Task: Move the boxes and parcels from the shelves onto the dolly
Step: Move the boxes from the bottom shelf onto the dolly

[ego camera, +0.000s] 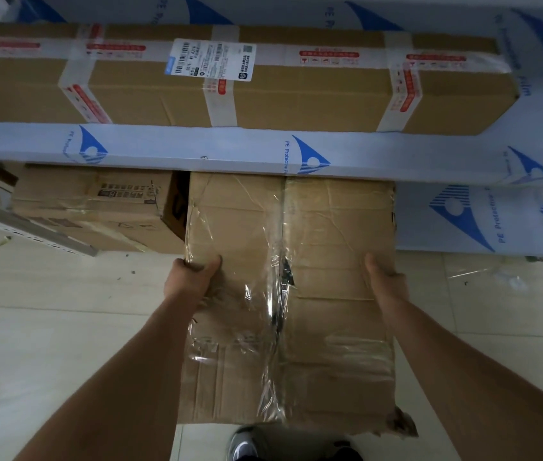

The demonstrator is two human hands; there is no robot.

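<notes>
Gripping the taped box (290, 294) by both sides, the person had it partway out from under the shelf (197, 144), its far end tucked beneath the shelf's front edge and its near end out over the floor above their shoe (243, 444). The left hand (190, 277) was curled over the box's left edge, thumb on top; the right hand (386, 284) clasped the right edge, thumb laid along the top, its fingers hidden round the side. So this one looked mid-pull, not yet carried anywhere. Plenty seemed left: a long box (230, 78) lay on top of the shelf, and a smaller box (97, 207) sat under the shelf, just left of the held one. No dolly showed anywhere near the shelf, so I could not tell how much had been loaded already. By my reckoning the job was early or middling, with at least three cartons left to shift.
</notes>
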